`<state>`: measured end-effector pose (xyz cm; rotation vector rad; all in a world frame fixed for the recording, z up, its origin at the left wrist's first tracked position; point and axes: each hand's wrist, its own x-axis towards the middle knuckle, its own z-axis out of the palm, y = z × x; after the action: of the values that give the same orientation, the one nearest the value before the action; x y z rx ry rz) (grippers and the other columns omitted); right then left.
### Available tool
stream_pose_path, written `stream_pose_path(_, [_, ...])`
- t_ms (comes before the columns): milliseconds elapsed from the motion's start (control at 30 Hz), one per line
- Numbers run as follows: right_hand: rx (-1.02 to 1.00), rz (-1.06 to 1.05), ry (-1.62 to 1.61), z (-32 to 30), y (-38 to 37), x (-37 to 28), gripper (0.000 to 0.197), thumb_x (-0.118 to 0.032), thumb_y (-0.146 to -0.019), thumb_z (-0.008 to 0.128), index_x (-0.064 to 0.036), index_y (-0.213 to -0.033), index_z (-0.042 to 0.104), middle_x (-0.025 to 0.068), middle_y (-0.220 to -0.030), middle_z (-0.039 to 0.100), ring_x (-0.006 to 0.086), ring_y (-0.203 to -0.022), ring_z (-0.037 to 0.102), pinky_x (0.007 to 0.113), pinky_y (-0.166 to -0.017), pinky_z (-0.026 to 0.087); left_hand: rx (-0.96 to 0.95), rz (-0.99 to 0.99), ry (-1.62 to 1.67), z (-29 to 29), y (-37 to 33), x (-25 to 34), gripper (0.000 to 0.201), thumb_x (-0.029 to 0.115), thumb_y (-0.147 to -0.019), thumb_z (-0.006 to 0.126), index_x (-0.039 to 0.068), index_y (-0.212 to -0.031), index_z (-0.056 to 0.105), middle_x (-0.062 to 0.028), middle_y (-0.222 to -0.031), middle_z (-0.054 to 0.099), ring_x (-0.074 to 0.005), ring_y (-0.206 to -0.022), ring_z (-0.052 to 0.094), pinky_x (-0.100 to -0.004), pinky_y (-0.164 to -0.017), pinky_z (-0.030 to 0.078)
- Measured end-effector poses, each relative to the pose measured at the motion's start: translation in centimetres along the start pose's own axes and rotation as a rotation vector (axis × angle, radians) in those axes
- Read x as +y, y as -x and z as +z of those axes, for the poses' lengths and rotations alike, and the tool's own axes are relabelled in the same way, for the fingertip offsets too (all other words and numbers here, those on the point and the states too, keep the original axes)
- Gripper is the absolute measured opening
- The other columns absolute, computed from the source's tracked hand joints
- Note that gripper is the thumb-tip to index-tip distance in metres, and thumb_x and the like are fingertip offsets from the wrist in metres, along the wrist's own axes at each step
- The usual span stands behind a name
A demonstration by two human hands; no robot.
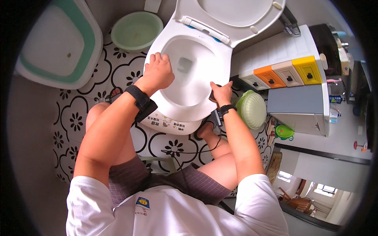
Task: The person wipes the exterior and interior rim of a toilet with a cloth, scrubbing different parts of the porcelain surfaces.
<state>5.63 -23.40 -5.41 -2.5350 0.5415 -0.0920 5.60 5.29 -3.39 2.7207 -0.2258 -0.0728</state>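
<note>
A white toilet bowl (185,100) stands in front of me, its lid and seat (236,23) raised at the back. My left hand (158,72) is over the left side of the rim, its fingers curled inward; whatever they may hold is hidden. At the right side of the rim, my right hand (222,93) is closed, thumb toward the bowl. A small dark brown thing shows beneath its palm, too covered to name. Black straps with dark devices go round both wrists, and a thin black cable (201,151) hangs below the right one.
Left stand a white and green folding tub (84,43) and a pale green basin (136,49). Right of the toilet are a lidded green bin (252,110) and a cabinet with coloured drawers (271,76). A mirror (315,177) is at lower right. Patterned tiles (76,122) cover the floor.
</note>
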Motion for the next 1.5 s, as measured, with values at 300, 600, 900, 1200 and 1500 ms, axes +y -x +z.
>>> stream_pose_path(300, [-0.099,-0.117,0.08,0.1,-6.0,-1.3,0.104,-0.034,-0.072,0.077,0.0178,-0.139,0.016,0.0353,-0.127,0.049,0.0418,-0.118,0.051,0.039,-0.1,0.041,0.153,-0.024,-0.039,-1.1,-0.9,-1.5,0.036,0.019,-0.072,0.064,-0.004,-0.1,0.059,-0.0234,-0.106,0.056,-0.0369,-0.099,0.053,-0.0462,-0.085,0.045])
stream_pose_path(600, [-0.094,-0.059,0.122,0.5,-7.1,-2.0,0.107,-0.039,-0.071,0.076,0.0198,-0.137,0.016,0.037,-0.125,0.049,0.043,-0.117,0.051,0.04,-0.099,0.042,-0.123,-0.132,0.0,-2.7,-1.8,-2.4,0.044,0.012,-0.078,0.054,-0.007,-0.116,0.046,-0.024,-0.121,0.047,-0.0359,-0.119,0.042,-0.0469,-0.091,0.044])
stream_pose_path(900, [-0.071,0.158,0.088,0.7,4.4,-2.0,0.094,-0.036,-0.072,0.075,0.0147,-0.131,0.022,0.0337,-0.123,0.049,0.0428,-0.113,0.052,0.043,-0.098,0.042,-0.186,-0.095,0.023,-2.4,-1.4,-2.8,0.048,0.011,-0.079,0.054,-0.008,-0.122,0.044,-0.0242,-0.126,0.045,-0.036,-0.123,0.039,-0.0474,-0.096,0.041])
stream_pose_path(1200, [-0.127,0.28,0.17,-0.5,5.1,-2.0,0.109,-0.06,-0.084,0.051,0.0216,-0.138,0.002,0.0413,-0.141,0.021,0.0479,-0.134,0.025,0.046,-0.111,0.027,-0.108,-0.17,0.137,-4.2,1.4,-2.3,0.052,0.02,-0.078,0.062,-0.007,-0.119,0.045,-0.0246,-0.125,0.045,-0.0399,-0.123,0.039,-0.0491,-0.096,0.042])
stream_pose_path(1500, [-0.411,0.317,0.43,2.3,5.7,3.3,0.094,-0.053,-0.093,0.037,0.0229,-0.138,0.004,0.0404,-0.144,0.019,0.0469,-0.134,0.029,0.045,-0.11,0.028,-0.149,-0.118,0.186,-5.9,1.2,0.8,0.05,0.012,-0.08,0.055,-0.008,-0.125,0.044,-0.0236,-0.13,0.043,-0.0355,-0.126,0.037,-0.0487,-0.099,0.039])
